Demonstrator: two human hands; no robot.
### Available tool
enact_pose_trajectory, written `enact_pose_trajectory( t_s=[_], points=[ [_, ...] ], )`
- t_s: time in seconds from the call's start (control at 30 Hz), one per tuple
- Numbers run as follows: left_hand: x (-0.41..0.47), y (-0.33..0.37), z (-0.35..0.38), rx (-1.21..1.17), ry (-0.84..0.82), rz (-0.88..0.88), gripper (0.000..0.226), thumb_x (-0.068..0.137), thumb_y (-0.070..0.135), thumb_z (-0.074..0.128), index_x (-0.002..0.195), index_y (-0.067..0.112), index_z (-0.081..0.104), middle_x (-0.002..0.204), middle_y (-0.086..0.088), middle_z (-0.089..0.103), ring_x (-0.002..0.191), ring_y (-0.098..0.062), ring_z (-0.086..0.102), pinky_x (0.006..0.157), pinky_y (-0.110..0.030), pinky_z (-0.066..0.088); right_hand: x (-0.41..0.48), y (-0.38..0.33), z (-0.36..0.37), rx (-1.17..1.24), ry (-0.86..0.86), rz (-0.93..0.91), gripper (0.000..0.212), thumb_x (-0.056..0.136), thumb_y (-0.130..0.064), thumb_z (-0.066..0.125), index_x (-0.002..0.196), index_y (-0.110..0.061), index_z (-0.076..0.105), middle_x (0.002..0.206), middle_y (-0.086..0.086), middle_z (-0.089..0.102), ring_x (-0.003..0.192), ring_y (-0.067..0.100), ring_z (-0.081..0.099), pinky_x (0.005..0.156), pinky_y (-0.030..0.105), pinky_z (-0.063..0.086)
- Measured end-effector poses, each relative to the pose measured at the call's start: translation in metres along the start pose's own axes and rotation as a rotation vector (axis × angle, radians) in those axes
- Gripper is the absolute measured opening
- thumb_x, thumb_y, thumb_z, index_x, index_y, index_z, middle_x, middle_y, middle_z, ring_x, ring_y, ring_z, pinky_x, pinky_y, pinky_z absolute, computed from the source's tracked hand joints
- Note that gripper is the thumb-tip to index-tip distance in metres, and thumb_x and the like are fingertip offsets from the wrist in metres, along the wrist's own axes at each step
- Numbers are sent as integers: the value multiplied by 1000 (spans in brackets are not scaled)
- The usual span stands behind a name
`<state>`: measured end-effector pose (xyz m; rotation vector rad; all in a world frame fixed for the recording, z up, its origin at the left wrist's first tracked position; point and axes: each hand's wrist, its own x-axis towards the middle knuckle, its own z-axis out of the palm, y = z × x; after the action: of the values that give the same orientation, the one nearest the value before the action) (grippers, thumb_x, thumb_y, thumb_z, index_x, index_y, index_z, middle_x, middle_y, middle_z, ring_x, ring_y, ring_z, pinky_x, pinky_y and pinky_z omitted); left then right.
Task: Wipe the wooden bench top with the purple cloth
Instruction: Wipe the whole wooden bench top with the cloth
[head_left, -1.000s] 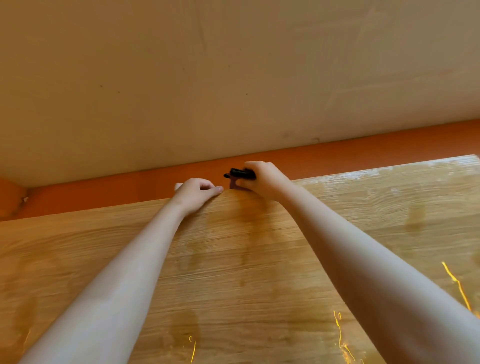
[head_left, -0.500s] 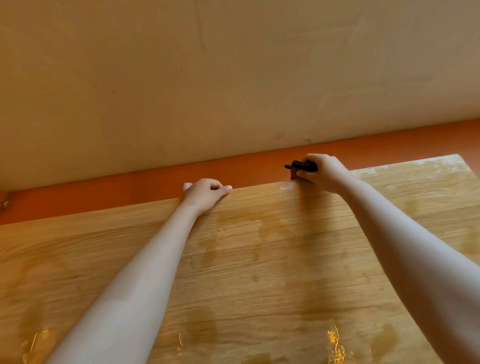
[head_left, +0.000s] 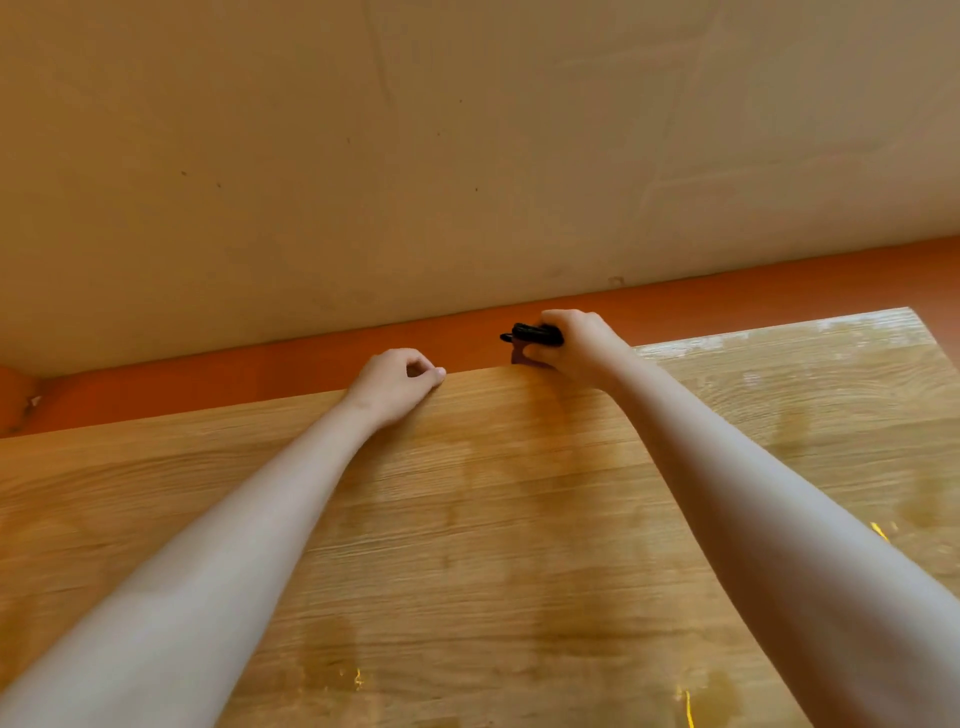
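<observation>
A: Where is the cloth?

B: In the head view it is at the far edge of the bench top (head_left: 519, 519), bunched under the right hand (head_left: 574, 345). Only a small dull corner of the purple cloth (head_left: 518, 357) shows below the fingers, where the wood meets the orange strip (head_left: 260, 366) under the wall (head_left: 467, 156).

A: And the dark bit above it?

B: A black thing (head_left: 532, 333) sticks out of the same grip. I cannot tell what it is. The right hand's fingers curl tightly round both.

A: The other hand?

B: The left hand (head_left: 395, 382) rests on the far edge in a loose fist, thumb against forefinger, with nothing to be seen in it. I take it for a brace.

A: So how should this stroke go?

B: My guess is the back edge is the part in hand. Press the cloth flat and run it with the grain toward the right corner, where pale scuffed patches (head_left: 857, 328) lie, overlapping each pass. Darker, damp-looking blotches (head_left: 784, 431) nearer in look due for a pass too. Mind the cloth doesn't slip off the back edge.
</observation>
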<state>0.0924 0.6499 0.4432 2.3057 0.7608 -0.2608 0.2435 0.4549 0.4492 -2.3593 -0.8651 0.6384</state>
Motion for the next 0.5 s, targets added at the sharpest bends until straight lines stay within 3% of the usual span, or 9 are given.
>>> enact_pose_trajectory(
  t_s=[0.1,0.23,0.3,0.37,0.5],
  points=[
    [3,52,31,-37,14,59,22,95,41,51,94,25,66,115,3,66,110,-17,56,82,-26,34,-11,42,-34,-11,25,31,14,87,-28,64,81,-24,52,75,-7,55,66,9,51,52,25,37],
    [15,117,71,-64,-41,37,31,97,42,49,103,20,69,120,-1,65,115,-22,55,85,-27,37,-24,96,-79,-41,45,85,12,86,-28,66,88,-19,59,83,-1,61,72,15,55,61,32,46],
    [22,139,88,-56,-48,8,29,96,42,50,98,21,70,116,-1,67,115,-25,55,96,-33,41,-30,121,-101,-66,53,109,13,86,-28,66,89,-16,60,85,3,63,74,19,56,62,33,46],
    [26,151,99,-37,-25,-39,27,93,45,53,92,25,71,114,2,67,118,-25,52,108,-40,30,-36,145,-122,-87,64,126,12,85,-27,66,87,-18,60,85,3,63,73,18,56,59,31,43],
    [29,153,100,-70,-24,-110,29,90,50,57,88,25,73,106,5,66,122,-25,47,113,-48,8,-43,173,-145,-89,100,161,9,85,-28,67,86,-23,59,82,0,62,67,10,52,51,25,37]
  ],
)
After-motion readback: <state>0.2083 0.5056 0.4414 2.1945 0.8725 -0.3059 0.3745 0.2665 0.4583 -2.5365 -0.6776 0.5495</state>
